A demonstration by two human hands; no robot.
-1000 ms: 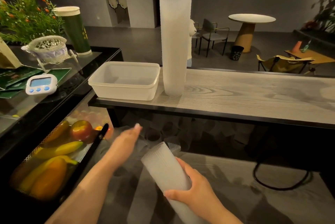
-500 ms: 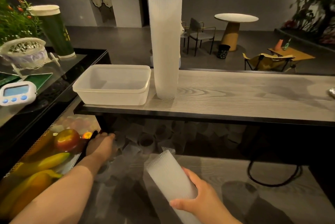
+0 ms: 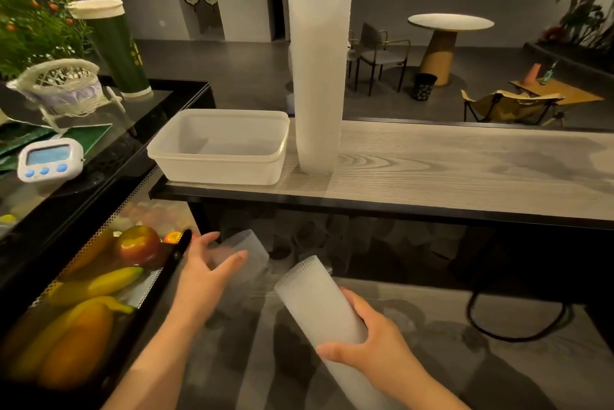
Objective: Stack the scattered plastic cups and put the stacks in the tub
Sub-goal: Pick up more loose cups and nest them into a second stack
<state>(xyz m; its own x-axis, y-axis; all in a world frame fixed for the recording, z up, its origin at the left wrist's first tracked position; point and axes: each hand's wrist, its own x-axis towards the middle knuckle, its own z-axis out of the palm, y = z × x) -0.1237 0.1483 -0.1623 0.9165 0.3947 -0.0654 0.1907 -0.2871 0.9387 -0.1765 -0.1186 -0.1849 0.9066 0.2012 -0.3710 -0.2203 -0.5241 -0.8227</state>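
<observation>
Nearest the camera, the right hand (image 3: 372, 348) grasps a short stack of frosted cups (image 3: 327, 313), fingers and thumb curled round its lower part; the stack tilts up and away, its ribbed rim pointing toward the shelf. Just to the left, the left hand (image 3: 206, 272) holds a single translucent cup (image 3: 247, 248) between thumb and fingers (the cup is blurred, so the exact grip is hard to read). Beyond both hands, in the dim space under the wooden counter (image 3: 448, 170), more loose cups (image 3: 319, 240) lie scattered. At the left a black tray (image 3: 176, 255) holds bananas (image 3: 99, 281) and an apple (image 3: 139, 243).

On the counter above stands the white plastic tub (image 3: 219, 147), with no cups showing inside it. Just beside its right edge a tall stack of cups (image 3: 319, 77) stands upright. On the glass-topped cabinet to the left sit a small digital timer (image 3: 50, 160), a white wicker basket (image 3: 63, 86) and a green cylinder with a cream lid (image 3: 114, 47).
</observation>
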